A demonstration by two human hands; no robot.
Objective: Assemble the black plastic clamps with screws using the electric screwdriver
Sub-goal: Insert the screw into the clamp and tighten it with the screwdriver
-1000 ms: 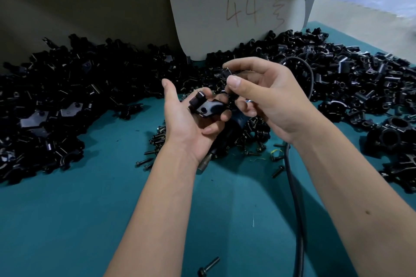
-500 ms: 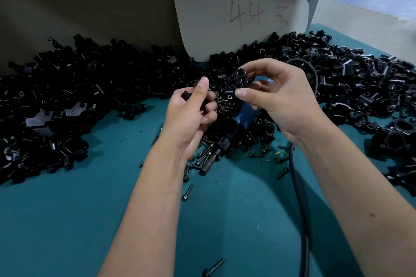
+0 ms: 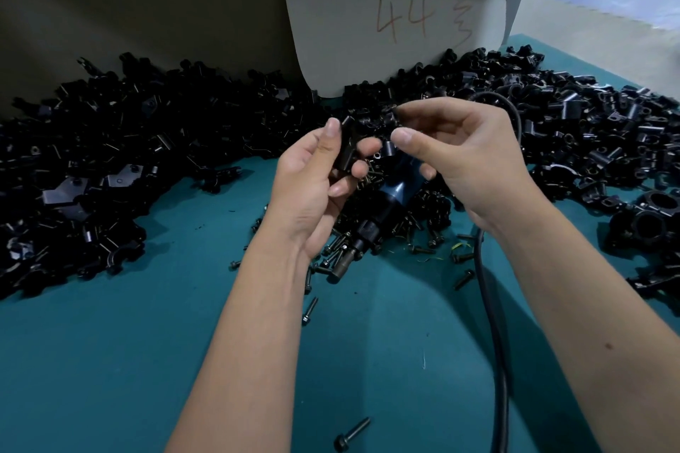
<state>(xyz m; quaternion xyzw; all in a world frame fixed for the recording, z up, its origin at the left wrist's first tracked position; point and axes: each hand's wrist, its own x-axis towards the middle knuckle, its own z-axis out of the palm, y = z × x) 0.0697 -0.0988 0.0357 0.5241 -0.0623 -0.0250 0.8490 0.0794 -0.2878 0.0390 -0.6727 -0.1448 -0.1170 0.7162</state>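
My left hand (image 3: 312,176) grips a black plastic clamp piece (image 3: 347,149) upright between thumb and fingers. My right hand (image 3: 463,154) pinches a small black part (image 3: 389,148) between thumb and forefinger, close to the right of the clamp piece. The blue electric screwdriver (image 3: 399,189) sticks out from under my right hand, where a lower finger curls on its body. Its tip (image 3: 340,267) points down-left over a heap of dark screws (image 3: 415,221). Its black cable (image 3: 495,324) runs down along my right forearm.
Big piles of loose black clamp parts lie at the left (image 3: 95,158) and the right (image 3: 559,129) of the teal table (image 3: 128,360). Assembled ring clamps (image 3: 651,221) sit at the far right. A white card marked 44 (image 3: 397,15) leans at the back. Stray screws (image 3: 353,434) lie near me.
My left hand has turned from palm-up to gripping the clamp piece upright. My right hand has brought its small part down beside it. The screwdriver body has come more into view.
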